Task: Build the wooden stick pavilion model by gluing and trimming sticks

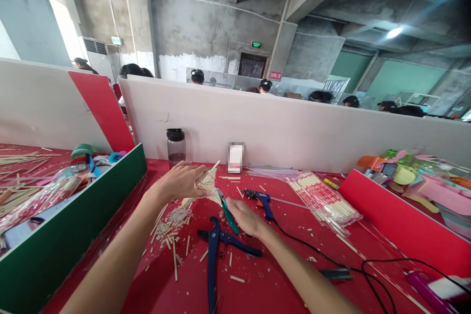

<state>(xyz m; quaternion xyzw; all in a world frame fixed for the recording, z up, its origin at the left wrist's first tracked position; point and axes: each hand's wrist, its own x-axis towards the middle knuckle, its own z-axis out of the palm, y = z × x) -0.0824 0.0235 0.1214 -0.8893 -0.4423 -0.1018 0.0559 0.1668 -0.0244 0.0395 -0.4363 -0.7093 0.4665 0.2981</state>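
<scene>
My left hand (183, 180) is closed around a small structure of pale wooden sticks (208, 182), holding it tilted above the red table. In my right hand (243, 216) is a pair of green-handled pliers or nippers (229, 217), gripped by the handles. The metal jaws reach the near edge of the stick structure; whether they bite on a stick cannot be made out. Below my hands lies a blue-handled cutter (213, 260), its handles spread apart. A blue hot glue gun (262, 201) rests just right of my right hand.
Cut stick scraps (172, 223) litter the red tabletop. A dark water bottle (176, 148) stands by the white partition (294, 132). Packaged chopsticks (326, 198) lie at right, near a black cable (312, 244). Green (81, 230) and red (405, 225) dividers flank the workspace. People sit beyond the partition.
</scene>
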